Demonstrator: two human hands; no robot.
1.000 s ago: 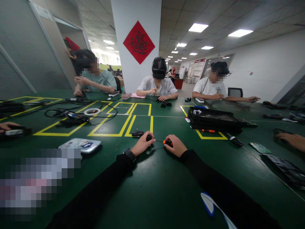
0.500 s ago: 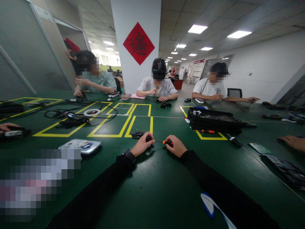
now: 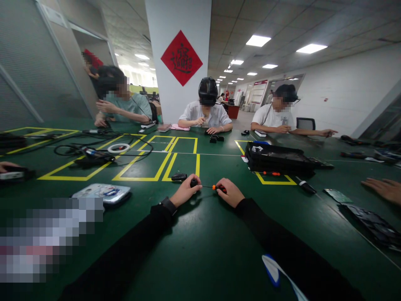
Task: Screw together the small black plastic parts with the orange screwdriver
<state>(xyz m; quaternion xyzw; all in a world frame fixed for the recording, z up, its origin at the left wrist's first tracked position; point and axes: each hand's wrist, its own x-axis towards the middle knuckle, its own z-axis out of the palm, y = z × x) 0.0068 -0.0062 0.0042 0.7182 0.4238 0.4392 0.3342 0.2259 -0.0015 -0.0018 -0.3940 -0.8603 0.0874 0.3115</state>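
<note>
Between the thumb and fingers of my left hand [image 3: 184, 192] is a small black rounded part [image 3: 194, 182]; its exact kind is too small to make out. My right hand [image 3: 232, 193] is closed around the black and orange handle of a screwdriver [image 3: 214, 187]. The thin shaft points left at the black part, and whether its tip sits in the part cannot be told. A dark cylindrical piece [image 3: 178, 177] lies on the green table just beyond my left hand.
A stack of black trays [image 3: 278, 156] stands at right, with another orange-handled tool [image 3: 272, 173] before it. A glossy case [image 3: 106, 193], cables [image 3: 90, 152] and a white ring [image 3: 118, 148] lie left. A blue-white strap [image 3: 272, 269] is near my right sleeve. Co-workers sit opposite; other people's hands show at both sides.
The view has shifted slightly, moving the scene a little to the left. Both hands keep their holds on the black part and the screwdriver, with no clear movement otherwise.
</note>
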